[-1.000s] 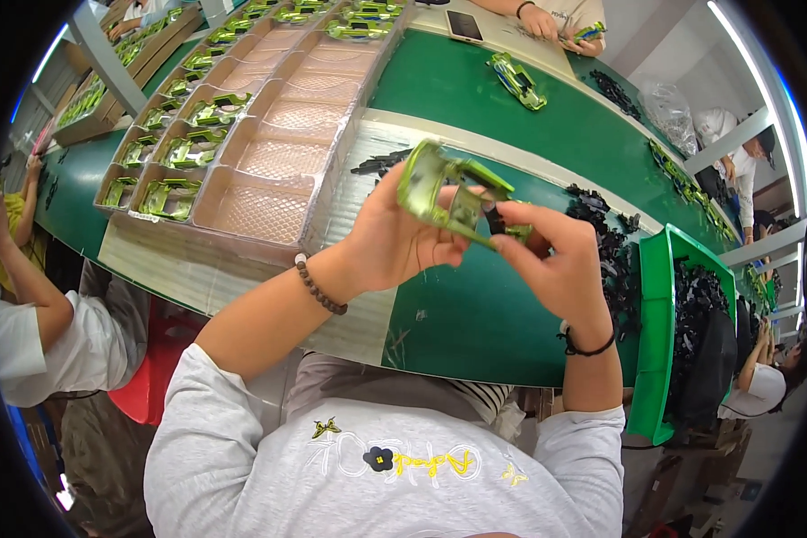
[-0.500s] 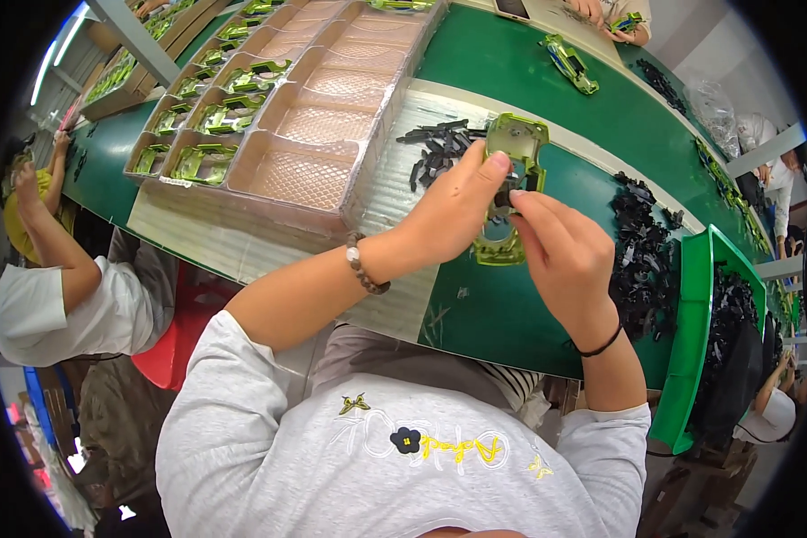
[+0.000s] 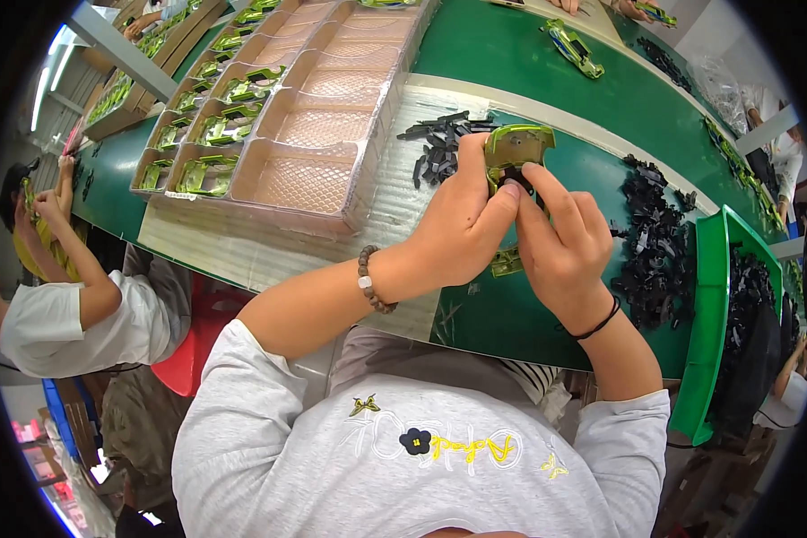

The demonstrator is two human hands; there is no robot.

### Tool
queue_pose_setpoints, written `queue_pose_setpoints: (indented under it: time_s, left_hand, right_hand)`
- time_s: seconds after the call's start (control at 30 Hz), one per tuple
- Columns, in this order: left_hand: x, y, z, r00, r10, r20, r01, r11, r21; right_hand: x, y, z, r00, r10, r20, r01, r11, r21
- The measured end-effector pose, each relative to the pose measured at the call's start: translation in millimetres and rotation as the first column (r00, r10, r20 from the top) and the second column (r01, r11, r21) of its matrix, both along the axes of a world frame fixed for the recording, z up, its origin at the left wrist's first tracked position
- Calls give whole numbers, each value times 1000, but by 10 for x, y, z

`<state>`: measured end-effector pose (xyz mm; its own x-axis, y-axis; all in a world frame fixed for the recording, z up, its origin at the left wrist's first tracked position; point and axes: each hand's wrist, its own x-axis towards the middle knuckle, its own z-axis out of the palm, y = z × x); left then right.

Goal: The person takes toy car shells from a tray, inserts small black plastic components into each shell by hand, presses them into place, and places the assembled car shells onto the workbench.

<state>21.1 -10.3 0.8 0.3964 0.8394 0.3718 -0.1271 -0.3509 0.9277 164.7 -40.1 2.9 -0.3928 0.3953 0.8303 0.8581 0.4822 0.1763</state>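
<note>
– So, entry 1: L hand [image 3: 462,220], clamped on green shell [image 3: 520,143]; R hand [image 3: 560,247], fingertips pinched on blk piece [image 3: 516,177] at shell's middle. Advice?
– Prob. best: brace w/ L thumb, press sq., don't pry; thin wall may flex.
– Surroundings?
– Blk strips [image 3: 439,148] just past L knuckles; tray [image 3: 307,170] farther L. Blk pile [image 3: 650,242], then bin [image 3: 701,332], R of R fingers. Obstruction: fingertips hide the joint.

A green shell [image 3: 519,146] is held by the left hand [image 3: 462,224], touched by the right hand [image 3: 567,238]; a compartmented tray [image 3: 305,175] is seen at the shell's ten o'clock.
</note>
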Motion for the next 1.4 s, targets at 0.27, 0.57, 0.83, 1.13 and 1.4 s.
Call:
queue_pose_setpoints:
  time_s: [0.27, 0.57, 0.83, 1.13, 1.4]
  left_hand:
    - [-9, 101, -104, 998, 28, -57, -25, 998, 57]
    - [20, 63, -145, 995, 103, 11, -103, 995, -4]
    - [74, 109, -217, 989, 132, 69, -132, 991, 6]
    - [17, 85, -184, 985, 162, 68, -161, 987, -21]
    - [27, -38, -186, 988, 141, -61, -140, 990, 19]
  right_hand:
    - [28, 13, -12, 999, 46, -5, -46, 999, 21]
    - [-63, -60, 41, 999, -37, -2, 37, 998, -58]
    - [-29, -8, -9, 999, -52, -13, 51, 997, -49]
    - [-64, -47, 42, 862, 102, -496, -240, 945, -224]
    - [-91, -12, -210, 464, -141, -874, -696, 553, -458]
